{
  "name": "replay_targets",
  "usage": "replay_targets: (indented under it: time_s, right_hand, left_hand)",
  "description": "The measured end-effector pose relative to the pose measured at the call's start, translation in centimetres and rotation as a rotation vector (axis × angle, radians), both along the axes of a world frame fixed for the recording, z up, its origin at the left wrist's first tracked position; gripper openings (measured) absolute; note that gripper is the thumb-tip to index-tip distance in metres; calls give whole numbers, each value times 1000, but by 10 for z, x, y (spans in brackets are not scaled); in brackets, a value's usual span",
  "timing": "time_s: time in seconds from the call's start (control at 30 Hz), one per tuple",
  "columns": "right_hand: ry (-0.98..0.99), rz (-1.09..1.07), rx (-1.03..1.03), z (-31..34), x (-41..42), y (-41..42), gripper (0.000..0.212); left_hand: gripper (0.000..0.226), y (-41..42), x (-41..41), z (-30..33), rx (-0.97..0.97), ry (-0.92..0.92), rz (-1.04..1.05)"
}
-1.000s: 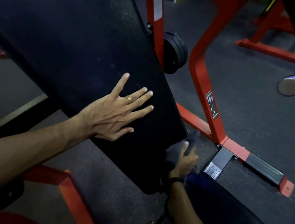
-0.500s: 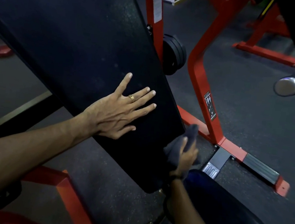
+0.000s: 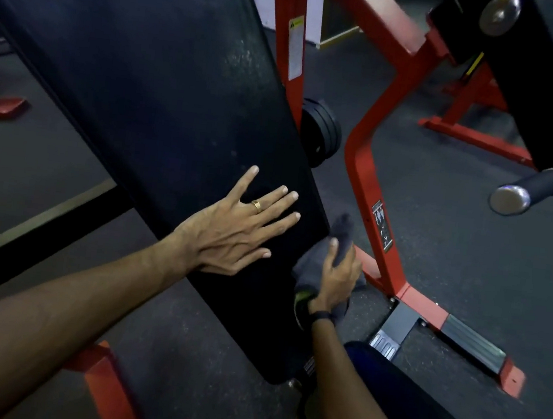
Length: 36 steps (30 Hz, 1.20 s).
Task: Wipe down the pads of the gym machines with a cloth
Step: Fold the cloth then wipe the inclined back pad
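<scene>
A long, flat black vinyl back pad slants across the view, its matte surface speckled with pale dust and its lower corners rounded. The left hand lies flat on it, fingers straight and spread, a gold ring on one. At the pad's right edge the right hand clutches a soft, crumpled grey cloth against the rim. Beside it stands a glossy red steel frame with round black weight plates; grainy rubber floor lies open beyond.
</scene>
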State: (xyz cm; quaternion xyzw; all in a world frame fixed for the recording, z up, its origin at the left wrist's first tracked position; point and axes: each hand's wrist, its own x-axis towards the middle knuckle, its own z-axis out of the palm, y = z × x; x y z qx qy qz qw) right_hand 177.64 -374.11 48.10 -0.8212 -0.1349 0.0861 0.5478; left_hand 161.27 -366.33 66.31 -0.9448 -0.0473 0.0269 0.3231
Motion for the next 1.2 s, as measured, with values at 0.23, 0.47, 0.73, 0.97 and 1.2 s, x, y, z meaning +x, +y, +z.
replay_targets:
  time_s: [0.23, 0.47, 0.73, 0.97, 1.2]
  right_hand:
    - [59, -39, -36, -6, -98, -52, 82]
    - [-397, 203, 283, 132, -80, 36, 46]
    - [-54, -29, 62, 45, -26, 21, 84]
    - [-430, 349, 274, 136, -140, 11, 41]
    - [-629, 180, 409, 156, -42, 83, 34]
  left_hand:
    - [67, -3, 2, 5, -100, -116, 8]
    - [66, -1, -12, 53, -67, -467, 81]
    - [63, 42, -39, 120, 149, -645, 135]
    - [65, 39, -43, 114, 137, -857, 92]
    - [63, 39, -42, 112, 102, -937, 112]
